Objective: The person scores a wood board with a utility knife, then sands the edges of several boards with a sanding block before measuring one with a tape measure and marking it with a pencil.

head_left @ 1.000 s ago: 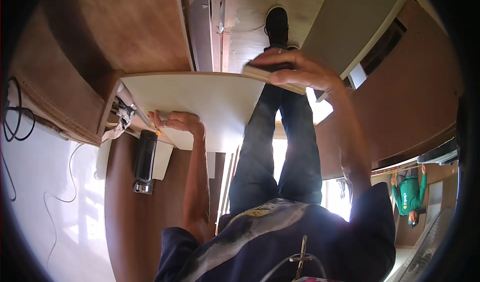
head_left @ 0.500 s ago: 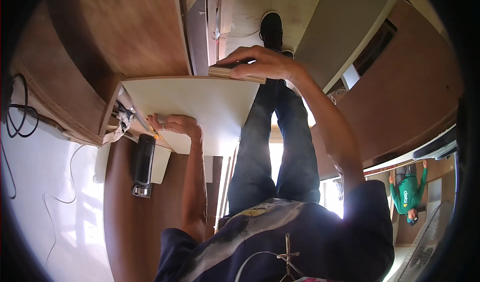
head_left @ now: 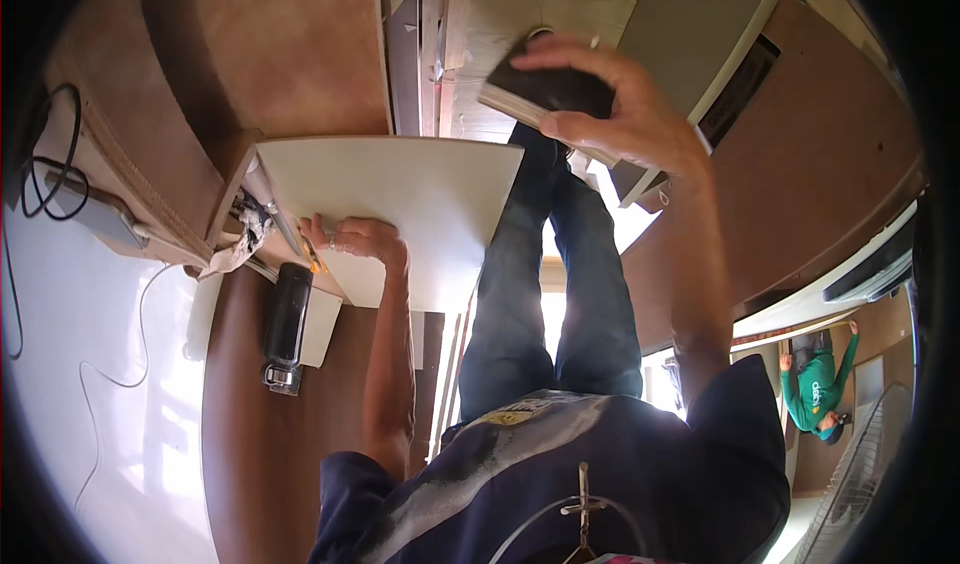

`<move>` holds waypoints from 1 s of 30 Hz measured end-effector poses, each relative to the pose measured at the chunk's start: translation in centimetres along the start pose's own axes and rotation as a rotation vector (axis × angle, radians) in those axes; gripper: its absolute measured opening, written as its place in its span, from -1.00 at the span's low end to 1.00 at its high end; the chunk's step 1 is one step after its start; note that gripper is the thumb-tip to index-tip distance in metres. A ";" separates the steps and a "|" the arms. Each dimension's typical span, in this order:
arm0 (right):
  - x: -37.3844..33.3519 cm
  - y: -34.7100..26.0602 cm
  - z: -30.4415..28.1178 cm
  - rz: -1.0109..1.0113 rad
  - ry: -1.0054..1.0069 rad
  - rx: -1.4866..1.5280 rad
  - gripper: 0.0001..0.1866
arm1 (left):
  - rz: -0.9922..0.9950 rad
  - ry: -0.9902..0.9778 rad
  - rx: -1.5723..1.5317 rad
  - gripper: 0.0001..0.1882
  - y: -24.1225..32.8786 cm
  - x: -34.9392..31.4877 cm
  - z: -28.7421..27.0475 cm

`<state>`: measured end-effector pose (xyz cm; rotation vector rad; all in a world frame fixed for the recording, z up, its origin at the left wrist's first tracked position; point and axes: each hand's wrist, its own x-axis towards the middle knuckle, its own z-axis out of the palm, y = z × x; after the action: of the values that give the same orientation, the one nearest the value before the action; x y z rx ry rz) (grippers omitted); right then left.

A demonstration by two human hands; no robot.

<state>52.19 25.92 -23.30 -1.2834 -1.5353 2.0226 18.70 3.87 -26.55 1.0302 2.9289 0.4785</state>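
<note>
My right hand (head_left: 640,114), a little blurred, grips a sanding block (head_left: 555,84) with a dark face and a layered plywood edge. The block is tilted in the air, beyond and right of a white panel (head_left: 430,204), and apart from it. Across the panel's left part lies my left hand (head_left: 360,239), a ring on one finger. Its fingers are bent over the panel's left edge, holding it; the fingertips are partly hidden. Beside them are a small orange-yellow item (head_left: 314,260) and a whitish cloth (head_left: 240,249).
A black bottle (head_left: 288,314) stands left of my left forearm. Large brown wooden boards (head_left: 270,44) rise at the far left. At the right are a grey panel (head_left: 690,34) and a brown board (head_left: 810,144). Another person in green (head_left: 820,389) is at the far right.
My right hand has lifted the sanding block off the panel's far edge and moved it right, turning its dark face into view. My left hand stays on the panel.
</note>
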 end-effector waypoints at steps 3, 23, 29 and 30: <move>5.1 -5.7 2.3 -0.420 0.161 -0.301 -0.53 | -0.025 -0.016 -0.030 -0.63 0.4 0.0 -0.7; -7.1 9.1 11.8 0.088 0.262 0.596 -0.76 | 0.103 0.018 -0.063 -0.60 -0.1 -0.5 -0.4; -7.4 8.8 14.2 -0.014 0.457 0.641 -0.85 | 0.105 0.062 -0.077 -0.59 -0.6 -0.4 -0.4; -7.4 8.6 14.2 -0.013 0.477 0.484 -0.86 | 0.142 0.071 -0.025 -0.58 -0.8 -0.3 -0.4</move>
<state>47.49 8.77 -26.92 -1.3999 -0.7802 1.7520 18.43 2.94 -26.45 1.2494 2.9146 0.5635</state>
